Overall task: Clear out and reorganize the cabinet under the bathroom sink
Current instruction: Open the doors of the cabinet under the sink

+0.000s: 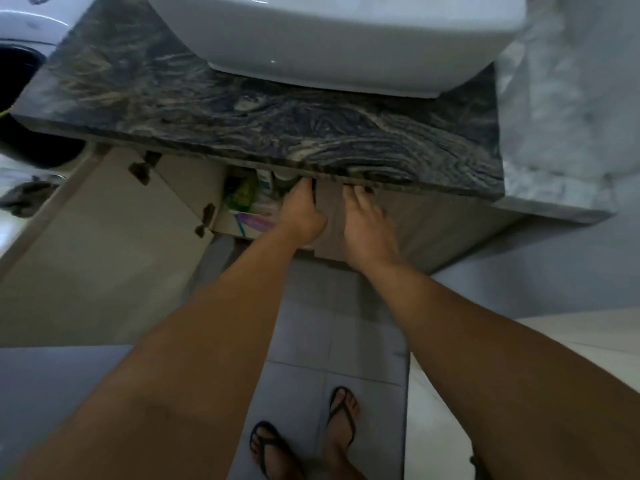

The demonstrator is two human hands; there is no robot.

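Dark veined marble makes up the countertop point(263, 123) I'm looking down on, with a white basin point(332, 39) sitting on top of it. Under its front edge the cabinet point(446, 230) has its left door point(104, 237) swung wide open, two dark hinges showing on the inner face. My left hand point(303, 211) is curled around the edge of the right door point(332, 220), fingers hooked over it, just under the marble lip. My right hand point(367, 223) lies flat against the face of that same door, fingers spread and pointing up toward the counter, gripping nothing. Inside the opening, just left of my left hand, I can make out a green bottle point(244, 195), a purple packet point(258, 221) and pale container tops, all blurred. Below, my feet in dark flip-flops point(341, 420) stand on grey floor tiles point(311, 323).
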